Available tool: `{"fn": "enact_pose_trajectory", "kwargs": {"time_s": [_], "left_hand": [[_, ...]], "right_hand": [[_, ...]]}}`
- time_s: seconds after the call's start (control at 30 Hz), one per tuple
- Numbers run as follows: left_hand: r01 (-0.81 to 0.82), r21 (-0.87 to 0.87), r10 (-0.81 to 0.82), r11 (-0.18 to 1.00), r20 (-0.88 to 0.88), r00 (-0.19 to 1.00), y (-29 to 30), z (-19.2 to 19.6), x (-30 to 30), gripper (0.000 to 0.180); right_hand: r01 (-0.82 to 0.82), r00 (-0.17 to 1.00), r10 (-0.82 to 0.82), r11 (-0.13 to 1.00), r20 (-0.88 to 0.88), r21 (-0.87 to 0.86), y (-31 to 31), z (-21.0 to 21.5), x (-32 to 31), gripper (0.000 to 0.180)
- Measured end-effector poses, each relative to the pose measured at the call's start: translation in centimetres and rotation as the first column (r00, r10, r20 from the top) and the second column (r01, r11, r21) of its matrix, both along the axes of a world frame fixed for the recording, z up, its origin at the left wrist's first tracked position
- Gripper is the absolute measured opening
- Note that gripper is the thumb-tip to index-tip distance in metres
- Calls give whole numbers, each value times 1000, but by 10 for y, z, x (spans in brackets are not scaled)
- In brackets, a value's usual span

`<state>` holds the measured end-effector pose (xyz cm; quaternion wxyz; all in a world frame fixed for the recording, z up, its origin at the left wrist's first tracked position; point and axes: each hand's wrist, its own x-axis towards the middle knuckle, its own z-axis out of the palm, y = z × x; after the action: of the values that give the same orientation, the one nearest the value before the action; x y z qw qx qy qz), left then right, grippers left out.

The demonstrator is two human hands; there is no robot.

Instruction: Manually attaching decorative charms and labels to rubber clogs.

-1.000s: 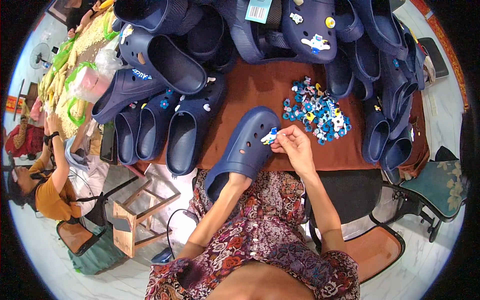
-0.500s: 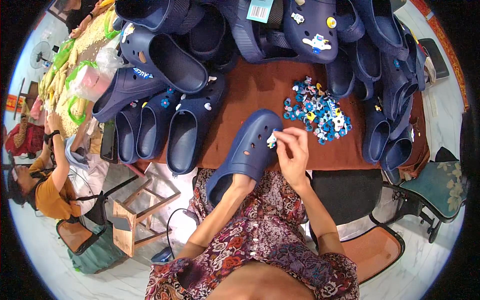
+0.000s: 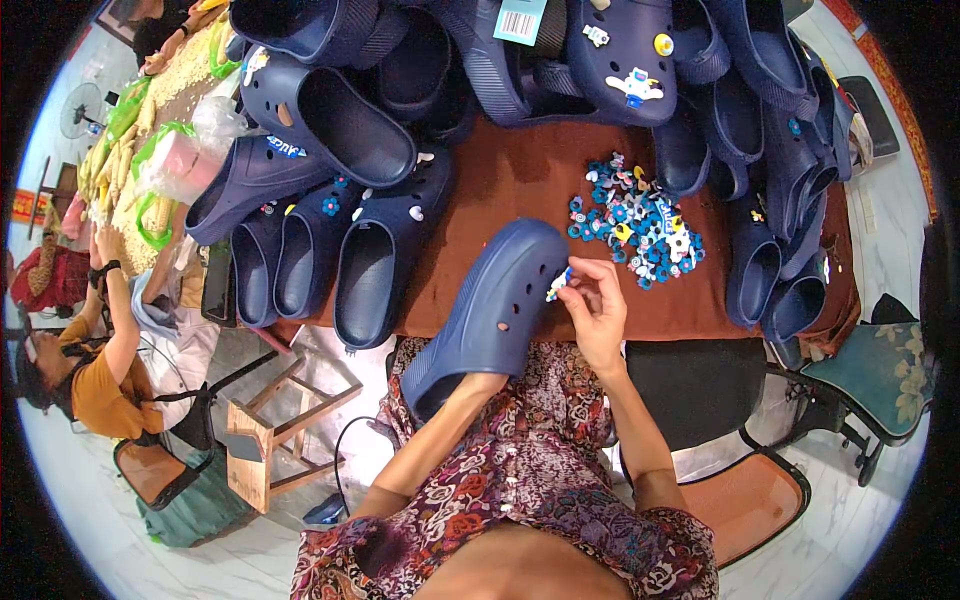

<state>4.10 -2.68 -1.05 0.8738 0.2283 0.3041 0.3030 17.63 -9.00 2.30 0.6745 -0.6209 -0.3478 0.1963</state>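
A navy blue clog (image 3: 487,300) with holes in its upper is held up in front of me, toe pointing away. My left hand (image 3: 484,384) reaches in through its heel opening and supports it from inside; those fingers are hidden. At the clog's right side, my right hand (image 3: 598,305) pinches a small white, blue and yellow shoe charm (image 3: 558,286) between thumb and fingertips, close against the holes. Whether the charm's stem sits in a hole I cannot tell. A pile of loose charms (image 3: 650,235), mostly blue and white, lies on the brown tabletop (image 3: 500,180) beyond that hand.
Several navy clogs with charms (image 3: 375,240) stand along the left, with more (image 3: 755,265) at the right and far side. A wooden stool (image 3: 250,465) and office chairs (image 3: 865,380) surround me. At left, a person in orange (image 3: 115,365) sits by corn (image 3: 150,190).
The clog has rolled over toward its right side, showing more of its left flank. My right hand has shifted slightly right with the charm, which has turned.
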Motion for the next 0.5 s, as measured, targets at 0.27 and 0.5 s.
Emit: {"fn": "enact_pose_trajectory", "kwargs": {"time_s": [0.27,0.5], "left_hand": [[2,-31,-3,1000,-16,1000,-7,2,-1,49],[5,-57,-7,998,-33,999,-12,6,-5,48]], "right_hand": [[5,1000,-11,978,26,211,-13,-9,1,28],[22,999,-30,950,20,311,-17,-9,-2,29]]}}
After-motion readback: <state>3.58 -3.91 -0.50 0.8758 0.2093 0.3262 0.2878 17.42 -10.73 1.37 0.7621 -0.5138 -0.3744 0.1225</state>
